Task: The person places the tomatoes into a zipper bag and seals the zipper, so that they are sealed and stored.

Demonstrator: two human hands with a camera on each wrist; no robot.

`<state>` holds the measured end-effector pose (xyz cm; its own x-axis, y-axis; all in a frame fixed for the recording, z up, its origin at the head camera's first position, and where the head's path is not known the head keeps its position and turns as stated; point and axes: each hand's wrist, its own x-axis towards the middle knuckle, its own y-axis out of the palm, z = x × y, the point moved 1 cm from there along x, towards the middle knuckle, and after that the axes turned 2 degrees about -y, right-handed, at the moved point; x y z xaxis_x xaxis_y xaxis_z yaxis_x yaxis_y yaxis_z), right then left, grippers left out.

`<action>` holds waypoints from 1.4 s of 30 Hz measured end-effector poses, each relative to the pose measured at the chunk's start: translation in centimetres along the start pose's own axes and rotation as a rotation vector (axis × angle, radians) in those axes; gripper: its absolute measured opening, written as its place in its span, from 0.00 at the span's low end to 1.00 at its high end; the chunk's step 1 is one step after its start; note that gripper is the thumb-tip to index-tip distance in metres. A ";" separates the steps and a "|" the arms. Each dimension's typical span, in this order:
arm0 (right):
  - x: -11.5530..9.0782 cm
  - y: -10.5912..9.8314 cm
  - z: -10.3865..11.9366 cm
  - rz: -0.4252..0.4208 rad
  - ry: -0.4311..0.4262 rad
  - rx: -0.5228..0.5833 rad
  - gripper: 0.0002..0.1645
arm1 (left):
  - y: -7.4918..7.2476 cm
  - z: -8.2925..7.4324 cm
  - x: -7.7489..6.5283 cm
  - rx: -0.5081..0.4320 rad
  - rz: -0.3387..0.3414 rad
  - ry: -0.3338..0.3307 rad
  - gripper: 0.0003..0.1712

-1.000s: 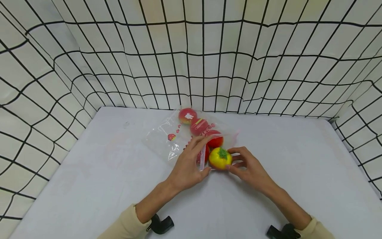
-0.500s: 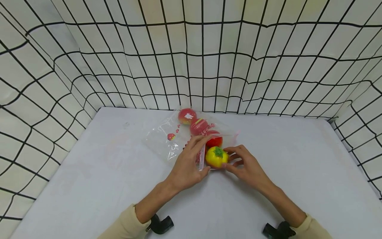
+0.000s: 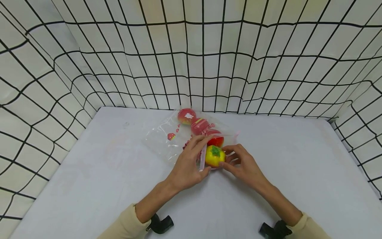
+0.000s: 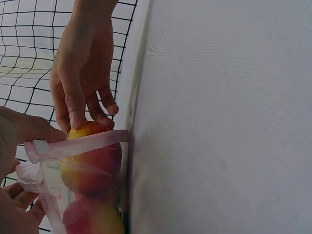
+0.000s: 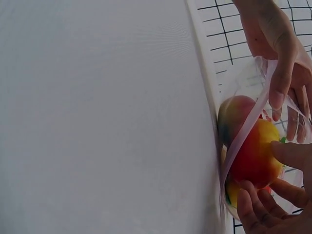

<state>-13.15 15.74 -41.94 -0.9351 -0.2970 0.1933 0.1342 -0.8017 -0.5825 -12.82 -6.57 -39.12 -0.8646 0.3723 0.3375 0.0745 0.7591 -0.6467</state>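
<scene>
Booth-like workspace, building type unclear: white table, black grid netting round three sides.

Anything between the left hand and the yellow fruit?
Yes: the pale pink edge strip of the bag runs between the left hand and the yellow fruit, with some red showing beside it. Head view.

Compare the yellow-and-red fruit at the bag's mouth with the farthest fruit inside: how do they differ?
In the head view, the yellow-and-red fruit shows mostly yellow with green leaves; the farthest fruit shows mostly red. The fingers of the right hand hold the yellow-and-red fruit; the farthest fruit lies untouched. Both look rounded.
</scene>
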 end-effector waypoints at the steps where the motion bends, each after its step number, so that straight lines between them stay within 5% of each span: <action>1: 0.0 0.1 0.0 0.001 -0.001 0.005 0.31 | 0.0 0.0 -0.1 -0.002 0.002 -0.004 0.56; 29: 1.3 1.4 0.7 0.015 -0.064 0.046 0.28 | 0.2 0.0 0.2 -0.010 0.030 0.039 0.55; 42: 0.9 -1.7 -0.6 -0.086 0.018 -0.009 0.22 | -0.4 -0.1 -0.4 0.006 0.171 0.021 0.55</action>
<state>-14.46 17.17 -41.26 -0.9487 -0.2177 0.2291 0.0500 -0.8192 -0.5714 -12.41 -6.96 -38.93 -0.8289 0.5070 0.2364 0.2169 0.6808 -0.6997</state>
